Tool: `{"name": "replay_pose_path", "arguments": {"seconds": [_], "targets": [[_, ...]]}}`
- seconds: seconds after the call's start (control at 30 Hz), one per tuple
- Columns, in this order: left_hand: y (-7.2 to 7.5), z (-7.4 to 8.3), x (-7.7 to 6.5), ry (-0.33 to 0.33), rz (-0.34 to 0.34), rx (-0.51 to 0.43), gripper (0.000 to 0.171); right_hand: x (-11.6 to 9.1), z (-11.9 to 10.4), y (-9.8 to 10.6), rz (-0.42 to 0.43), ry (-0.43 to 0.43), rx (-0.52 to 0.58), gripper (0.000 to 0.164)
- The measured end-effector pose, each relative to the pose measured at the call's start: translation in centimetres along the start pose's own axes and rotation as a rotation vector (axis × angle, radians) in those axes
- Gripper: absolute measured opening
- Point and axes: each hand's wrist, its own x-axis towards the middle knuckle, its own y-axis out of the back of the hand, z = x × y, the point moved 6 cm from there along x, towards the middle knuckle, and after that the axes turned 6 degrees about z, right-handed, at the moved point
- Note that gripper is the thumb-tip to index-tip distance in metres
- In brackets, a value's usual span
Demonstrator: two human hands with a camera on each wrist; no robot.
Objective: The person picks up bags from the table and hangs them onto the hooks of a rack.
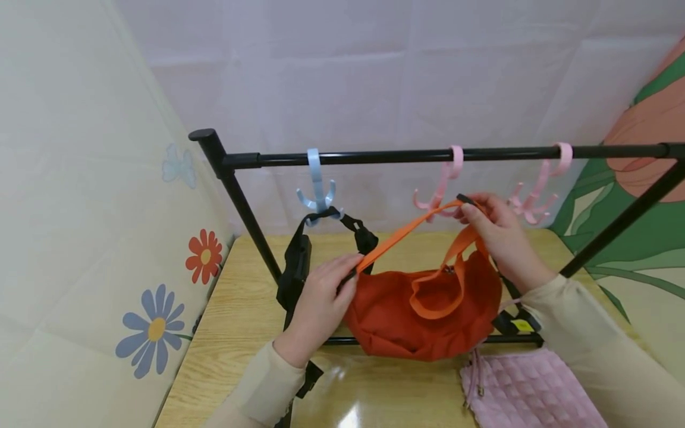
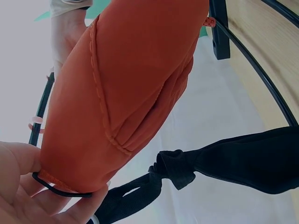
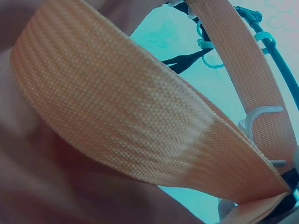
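Note:
An orange-red shoulder bag [image 1: 382, 315] is held up in front of the black rack, its orange strap [image 1: 396, 238] drawn up to the right. My left hand [image 1: 326, 294] grips the bag's left end, around the black ring [image 2: 60, 192] where the strap joins. With thumb and fingers, my right hand [image 1: 503, 238] pinches the strap beside its black slider [image 1: 464, 198]. That part of the strap is right by the middle pink hook [image 1: 441, 184], overlapping its lower prongs in the head view. Close up in the right wrist view, the webbing hides much of the right hand.
The rack's top bar [image 1: 374, 157] also carries a blue hook [image 1: 317, 178], with a black bag [image 1: 291, 267] hanging from it, and another pink hook [image 1: 543, 184] at the right. A pink quilted bag [image 1: 535, 380] hangs low at the right, over the wooden table [image 1: 225, 339].

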Motion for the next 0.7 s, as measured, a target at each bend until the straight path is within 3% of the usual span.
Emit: {"name": "replay_pose_path", "arguments": {"seconds": [0.3,0.57,0.7], "targets": [[0.0,-0.2,-0.1,0.027,-0.024,-0.032,0.034,0.4,0.2,-0.4,-0.085,-0.033,0.001,0.017],[-0.4,-0.5,-0.2,0.068,-0.056,-0.062,0.036,0.5,1.0,-0.9,-0.277,-0.165,-0.174,0.050],[-0.6,-0.6,-0.2,0.090,-0.077,-0.069,0.038,0.4,1.1,-1.1,-0.293,-0.185,-0.186,0.054]]}}
